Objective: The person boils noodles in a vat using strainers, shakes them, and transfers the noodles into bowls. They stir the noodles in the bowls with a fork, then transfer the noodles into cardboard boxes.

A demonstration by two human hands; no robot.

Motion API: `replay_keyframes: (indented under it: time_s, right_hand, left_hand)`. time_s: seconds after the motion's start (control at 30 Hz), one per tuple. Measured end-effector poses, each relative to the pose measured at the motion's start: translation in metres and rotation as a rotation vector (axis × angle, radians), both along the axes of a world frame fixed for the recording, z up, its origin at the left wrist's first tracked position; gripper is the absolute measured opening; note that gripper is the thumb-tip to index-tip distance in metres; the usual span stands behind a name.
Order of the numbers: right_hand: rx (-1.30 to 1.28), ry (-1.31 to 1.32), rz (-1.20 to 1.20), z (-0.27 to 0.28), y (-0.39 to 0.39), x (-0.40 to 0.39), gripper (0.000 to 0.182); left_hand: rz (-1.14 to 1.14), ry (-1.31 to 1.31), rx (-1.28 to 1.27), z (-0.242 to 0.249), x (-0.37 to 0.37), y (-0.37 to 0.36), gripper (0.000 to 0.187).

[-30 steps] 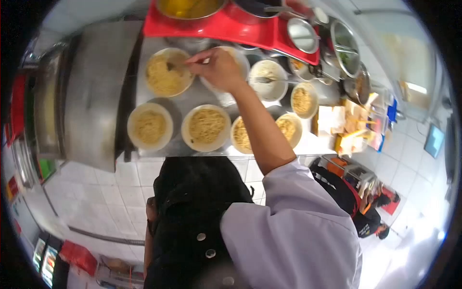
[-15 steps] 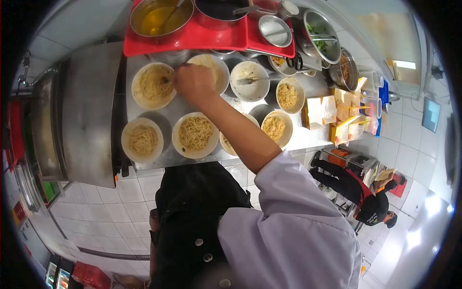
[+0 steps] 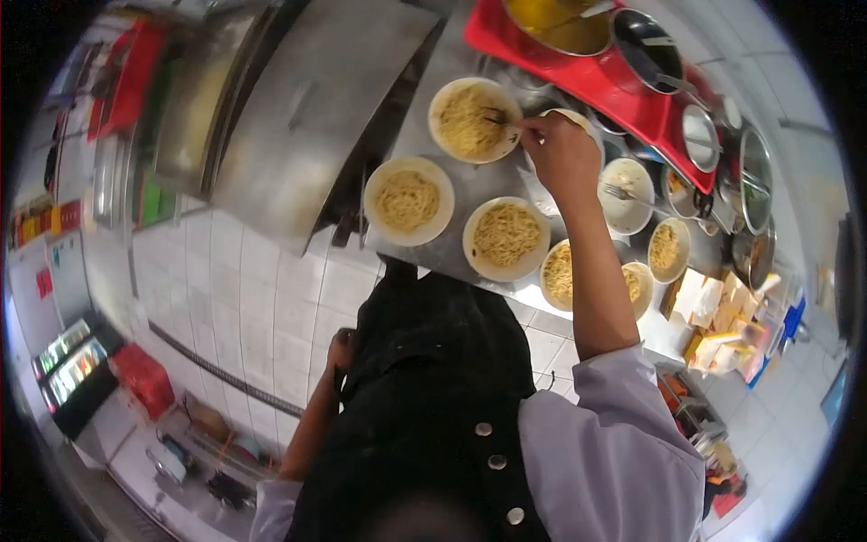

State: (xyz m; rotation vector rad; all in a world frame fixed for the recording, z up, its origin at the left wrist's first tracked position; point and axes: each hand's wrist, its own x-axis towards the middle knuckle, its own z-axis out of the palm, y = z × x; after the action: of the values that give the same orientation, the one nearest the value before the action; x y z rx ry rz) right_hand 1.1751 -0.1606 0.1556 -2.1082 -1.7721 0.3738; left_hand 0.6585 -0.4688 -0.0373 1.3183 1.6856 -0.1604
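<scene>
My right hand [image 3: 564, 154] is closed on the handle of a fork [image 3: 497, 116], reaching across the counter. The fork's tines are in the noodles [image 3: 468, 126] of the back-left white bowl [image 3: 444, 144]; their ends look dark. Beneath my right wrist a pale bowl is partly covered. Just right of that, a mostly emptied bowl [image 3: 629, 219] holds a second fork [image 3: 618, 191]. Closer to me stand more bowls of noodles, including a left one [image 3: 406, 203] and a middle one [image 3: 506, 239]. My left hand [image 3: 341, 350] hangs beside my black apron [image 3: 433, 361], its fingers mostly hidden.
Red trays [image 3: 578, 77] at the back carry a pot of yellow liquid [image 3: 560, 27] and a pot of dark liquid [image 3: 646, 54]. Opened boxes [image 3: 700, 294] stand at the right end. A metal unit [image 3: 316, 108] is on the left. A person [image 3: 722, 483] is at far right.
My view has turned, so the counter appears farther right and tilted. My right hand has drawn back slightly from the back-left bowl, and the fork now shows. More of my left arm is visible.
</scene>
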Motion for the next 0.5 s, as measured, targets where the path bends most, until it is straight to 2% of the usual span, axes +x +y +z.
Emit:
replay_keyframes:
  time_s: [0.07, 0.1, 0.2, 0.27, 0.33, 0.4, 0.43, 0.47, 0.5]
  right_hand:
    - [-0.230, -0.028, -0.051, -0.030, 0.013, -0.008, 0.019]
    - [-0.239, -0.021, -0.034, -0.033, 0.012, -0.004, 0.019]
    - [-0.080, 0.619, 0.059, -0.033, 0.015, 0.029, 0.023]
    - [-0.074, 0.652, 0.055, -0.017, 0.010, 0.035, 0.022]
    - [-0.090, 0.711, 0.044, -0.009, 0.002, 0.027, 0.021]
    - [-0.177, -0.151, 0.041, 0.012, -0.008, 0.007, 0.020]
    - [-0.176, -0.156, 0.030, 0.017, -0.008, 0.005, 0.020]
    - [-0.072, -0.075, 0.008, 0.019, -0.006, 0.003, 0.019]
    - [0.029, 0.010, -0.014, 0.019, -0.007, 0.001, 0.018]
  left_hand:
    - [0.045, 0.004, -0.009, 0.007, 0.006, -0.003, 0.038]
    - [0.115, -0.008, -0.063, 0.015, 0.010, 0.002, 0.038]
    - [0.238, -0.055, -0.140, 0.038, 0.027, 0.020, 0.038]
    - [0.279, -0.086, -0.177, 0.034, 0.023, 0.016, 0.039]
    - [0.169, -0.069, -0.112, 0.017, 0.012, 0.004, 0.039]
    - [0.101, -0.061, -0.118, 0.019, 0.009, 0.004, 0.039]
    - [0.038, -0.054, -0.111, 0.027, 0.014, 0.016, 0.040]
    - [0.032, -0.057, -0.107, 0.034, 0.020, 0.029, 0.040]
    - [-0.080, -0.003, -0.198, 0.059, 0.035, 0.049, 0.040]
